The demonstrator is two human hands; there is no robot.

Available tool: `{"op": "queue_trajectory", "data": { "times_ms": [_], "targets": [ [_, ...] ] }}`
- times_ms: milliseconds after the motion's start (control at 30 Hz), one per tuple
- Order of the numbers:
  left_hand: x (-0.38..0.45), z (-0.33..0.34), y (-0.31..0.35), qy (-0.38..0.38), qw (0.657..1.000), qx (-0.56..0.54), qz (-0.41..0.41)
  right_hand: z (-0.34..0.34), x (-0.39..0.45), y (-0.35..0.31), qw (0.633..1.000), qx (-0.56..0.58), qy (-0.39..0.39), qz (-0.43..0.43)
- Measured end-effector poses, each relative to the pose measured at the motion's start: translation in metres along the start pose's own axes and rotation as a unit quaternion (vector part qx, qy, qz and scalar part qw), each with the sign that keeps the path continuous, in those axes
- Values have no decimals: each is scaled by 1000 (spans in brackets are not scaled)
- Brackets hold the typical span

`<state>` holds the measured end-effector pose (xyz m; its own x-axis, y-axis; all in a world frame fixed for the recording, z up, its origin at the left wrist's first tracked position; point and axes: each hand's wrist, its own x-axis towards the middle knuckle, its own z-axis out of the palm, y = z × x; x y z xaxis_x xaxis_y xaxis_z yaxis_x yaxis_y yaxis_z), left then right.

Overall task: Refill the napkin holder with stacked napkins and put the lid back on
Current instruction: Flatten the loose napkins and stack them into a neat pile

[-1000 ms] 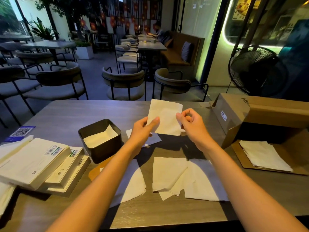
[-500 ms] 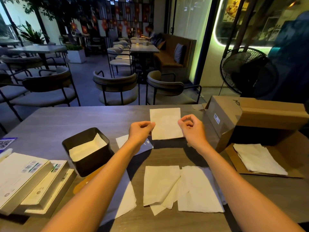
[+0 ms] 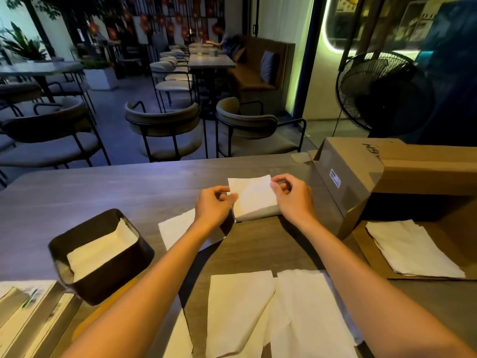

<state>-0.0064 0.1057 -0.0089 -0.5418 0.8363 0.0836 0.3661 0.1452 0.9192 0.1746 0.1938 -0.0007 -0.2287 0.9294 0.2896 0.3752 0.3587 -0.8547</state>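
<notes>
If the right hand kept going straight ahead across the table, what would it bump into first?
Probably the cardboard box. The right hand, pinching the napkin, points forward and slightly right, with only bare table between. Depth is hard to judge, so it might just pass the box's left edge.

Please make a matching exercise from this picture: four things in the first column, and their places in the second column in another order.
1. folded napkin
2. napkin holder
3. cardboard box
4. fan

a. on the table's right side
b. pinched between both hands
c. on the table, left of the arms
d. behind the box, off the table

Pairs: 1-b, 2-c, 3-a, 4-d
</notes>
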Motion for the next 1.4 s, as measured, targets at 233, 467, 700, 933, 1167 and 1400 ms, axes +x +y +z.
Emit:
{"op": "queue_trajectory", "data": {
  "times_ms": [233, 467, 700, 933, 1167, 1400],
  "targets": [
    [11, 7, -7, 11, 996, 72, 49, 5, 1, 16, 999, -37, -11, -10],
    [8, 4, -11, 1, 996, 68, 63, 8, 3, 18, 999, -46, -20, -5],
    [7, 3, -10, -1, 996, 59, 61, 8, 1, 19, 998, -53, -29, -4],
    [8, 4, -10, 2, 997, 48, 59, 10, 4, 26, 998, -64, -29, 0],
    [6, -9, -16, 17, 990, 95, 100, 9, -2, 18, 997, -75, 8, -16],
    [-16, -63, -22, 67, 903, 422, 37, 20, -33, -17, 995, -77, 0, -58]
  ]
}}
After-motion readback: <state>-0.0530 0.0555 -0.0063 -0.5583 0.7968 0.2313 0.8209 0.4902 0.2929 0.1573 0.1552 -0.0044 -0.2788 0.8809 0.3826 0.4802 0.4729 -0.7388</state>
